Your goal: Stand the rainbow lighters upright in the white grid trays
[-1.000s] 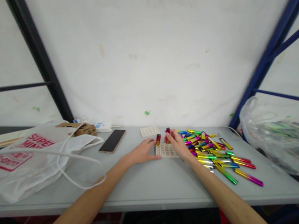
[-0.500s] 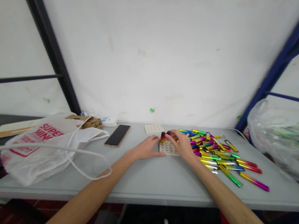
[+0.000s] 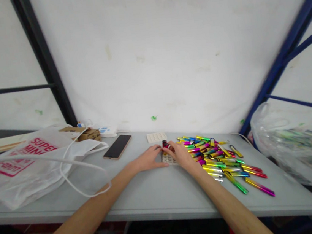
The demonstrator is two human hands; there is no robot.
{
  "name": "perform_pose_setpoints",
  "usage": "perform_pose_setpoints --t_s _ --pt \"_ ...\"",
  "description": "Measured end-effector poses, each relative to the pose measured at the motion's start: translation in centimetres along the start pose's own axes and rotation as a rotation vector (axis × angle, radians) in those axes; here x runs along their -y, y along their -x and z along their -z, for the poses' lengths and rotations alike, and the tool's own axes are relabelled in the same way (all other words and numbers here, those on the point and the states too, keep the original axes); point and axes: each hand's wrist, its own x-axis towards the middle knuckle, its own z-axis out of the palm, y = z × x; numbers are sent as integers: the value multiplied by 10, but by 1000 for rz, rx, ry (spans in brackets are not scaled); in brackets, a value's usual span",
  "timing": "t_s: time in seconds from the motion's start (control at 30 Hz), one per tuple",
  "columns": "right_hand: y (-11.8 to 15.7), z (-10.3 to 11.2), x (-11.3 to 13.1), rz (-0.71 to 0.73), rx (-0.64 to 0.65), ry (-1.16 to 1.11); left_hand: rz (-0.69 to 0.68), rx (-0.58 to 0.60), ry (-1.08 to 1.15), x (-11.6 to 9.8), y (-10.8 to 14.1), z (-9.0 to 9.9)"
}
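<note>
A pale tray with rows of round holes (image 3: 169,159) lies on the grey table between my hands. My left hand (image 3: 151,159) rests at the tray's left edge, thumb and fingers spread apart. My right hand (image 3: 179,154) reaches over the tray from the right, its fingers closed around a dark red, shiny lighter-like tube (image 3: 164,144) that stands upright at the tray's back. Beside my right hand spreads a pile of shiny multicoloured tubes (image 3: 215,153). Behind the tray lies a second pale tray (image 3: 156,137).
A phone (image 3: 117,146) lies left of the trays. Farther left are a white plastic bag (image 3: 44,162), a looping white cable (image 3: 93,161) and a cardboard box (image 3: 89,133). A clear plastic bag (image 3: 286,146) is at the right, by the blue metal frame (image 3: 278,62).
The view has shifted slightly. Two dark red tubes showed apart at my fingers; now one upright shape shows there, and my right hand sits closer to my left.
</note>
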Motion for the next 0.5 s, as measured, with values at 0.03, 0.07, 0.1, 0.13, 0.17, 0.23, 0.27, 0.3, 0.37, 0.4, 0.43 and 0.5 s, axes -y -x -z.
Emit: perform_pose_setpoints --t_s 0.03,0.07,0.1,0.13,0.17,0.23,0.27,0.3,0.37,0.4,0.43,0.5 --pt "0 0 1 0 -4 34 1 9 5 0 0 0" --pt "0 1 2 8 -4 77 3 19 12 0 0 0" --pt "1 2 3 22 1 119 6 28 19 0 0 1" --pt "1 4 4 39 10 148 13 28 25 0 0 1" --pt "2 6 5 55 21 163 20 28 28 0 0 2" --pt "3 14 5 71 26 163 35 30 27 -1 -1 3" --pt "3 21 4 69 13 165 41 33 23 -1 -1 3" --pt "3 30 2 57 -8 176 47 35 16 0 0 3" --pt "4 55 -8 -1 -65 228 55 39 -5 2 0 2" --pt "5 71 -15 -49 -86 257 58 38 -19 3 0 2" --pt "7 88 -25 -102 -108 285 61 37 -30 5 1 2" --pt "14 125 -49 -195 -100 345 62 37 -40 6 1 1"
